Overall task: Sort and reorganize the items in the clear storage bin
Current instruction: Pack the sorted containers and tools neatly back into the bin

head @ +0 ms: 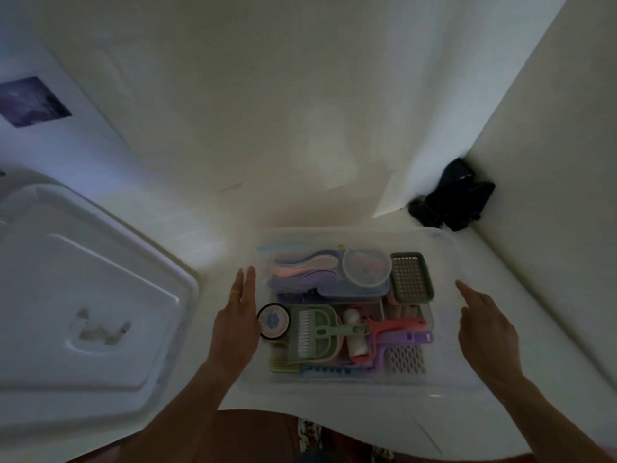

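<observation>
On the white tabletop [233, 228], a big white lid [83, 279] lies far left, and the clear storage bin [444, 379] sits centre, packed: green dustpan with brush [312, 332], green grater [412, 277], round clear tub [366, 267], lint roller [355, 335]. A round tin [274, 320] has a label too blurred to read. Left hand [235, 324] flat against the bin's side, fingers straight; right hand [485, 329] hovers opposite, fingers loose, holding nothing.
</observation>
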`<state>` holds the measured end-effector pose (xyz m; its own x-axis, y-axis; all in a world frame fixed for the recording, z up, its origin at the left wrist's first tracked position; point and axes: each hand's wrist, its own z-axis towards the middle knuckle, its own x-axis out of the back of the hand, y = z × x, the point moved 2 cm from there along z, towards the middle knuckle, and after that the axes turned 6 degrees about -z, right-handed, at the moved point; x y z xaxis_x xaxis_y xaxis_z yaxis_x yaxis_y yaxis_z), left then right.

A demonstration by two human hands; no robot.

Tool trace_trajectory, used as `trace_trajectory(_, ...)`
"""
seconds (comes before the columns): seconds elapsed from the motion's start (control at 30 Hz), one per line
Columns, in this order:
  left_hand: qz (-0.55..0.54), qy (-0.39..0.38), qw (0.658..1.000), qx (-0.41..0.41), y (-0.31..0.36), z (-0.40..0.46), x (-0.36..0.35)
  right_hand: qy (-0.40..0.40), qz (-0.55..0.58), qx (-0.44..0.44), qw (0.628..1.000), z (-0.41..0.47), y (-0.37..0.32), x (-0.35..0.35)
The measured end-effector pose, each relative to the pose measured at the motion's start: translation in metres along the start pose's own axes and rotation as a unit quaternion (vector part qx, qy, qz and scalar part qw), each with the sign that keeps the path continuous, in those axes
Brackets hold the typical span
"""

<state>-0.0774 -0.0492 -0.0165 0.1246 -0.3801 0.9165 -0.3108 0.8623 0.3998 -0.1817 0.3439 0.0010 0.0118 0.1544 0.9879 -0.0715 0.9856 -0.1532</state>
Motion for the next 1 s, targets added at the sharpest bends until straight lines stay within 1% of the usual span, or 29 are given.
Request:
trace_trajectory(0.13,0.029,0.006,1.0,0.004,0.005,-0.001,0.001,-0.017,0.001,-0.018,1.0,-0.001,0.0,0.001)
trace_trajectory(0.2,0.064,0.016,0.998,0.006,0.007,-0.001,0.006,-0.017,-0.046,-0.023,0.999,0.001,-0.009,0.009)
trace_trajectory(0.27,0.112,0.036,0.993,-0.019,0.009,0.0,0.015,0.0,-0.067,0.007,0.998,0.005,-0.033,0.021)
trace_trajectory(0.37,0.146,0.079,0.986,-0.027,0.01,-0.001,0.039,0.012,-0.035,0.127,0.991,0.009,-0.1,0.043)
trace_trajectory(0.4,0.149,0.097,0.984,-0.02,0.009,-0.002,0.052,0.013,-0.005,0.168,0.986,0.008,-0.128,0.051)
trace_trajectory(0.47,0.169,0.137,0.976,-0.004,0.004,-0.008,0.085,0.017,0.064,0.244,0.967,0.003,-0.188,0.067)
trace_trajectory(0.53,0.191,0.179,0.965,0.02,-0.007,-0.018,0.125,0.015,0.109,0.316,0.942,-0.007,-0.252,0.084)
trace_trajectory(0.6,0.216,0.234,0.947,0.05,-0.022,-0.032,0.169,0.026,0.14,0.383,0.913,-0.018,-0.314,0.096)
trace_trajectory(0.67,0.248,0.303,0.917,0.074,-0.037,-0.05,0.215,0.032,0.17,0.435,0.884,-0.034,-0.371,0.11)
trace_trajectory(0.73,0.282,0.352,0.887,0.098,-0.05,-0.068,0.254,-0.003,0.21,0.464,0.861,-0.053,-0.42,0.126)
trace_trajectory(0.8,0.309,0.353,0.873,0.136,-0.065,-0.081,0.276,-0.049,0.239,0.473,0.847,-0.07,-0.46,0.135)
trace_trajectory(0.93,0.334,0.255,0.881,0.217,-0.085,-0.092,0.286,-0.099,0.269,0.467,0.836,-0.092,-0.505,0.14)
trace_trajectory(1.0,0.324,0.239,0.887,0.228,-0.079,-0.093,0.29,-0.131,0.281,0.447,0.839,-0.095,-0.513,0.137)
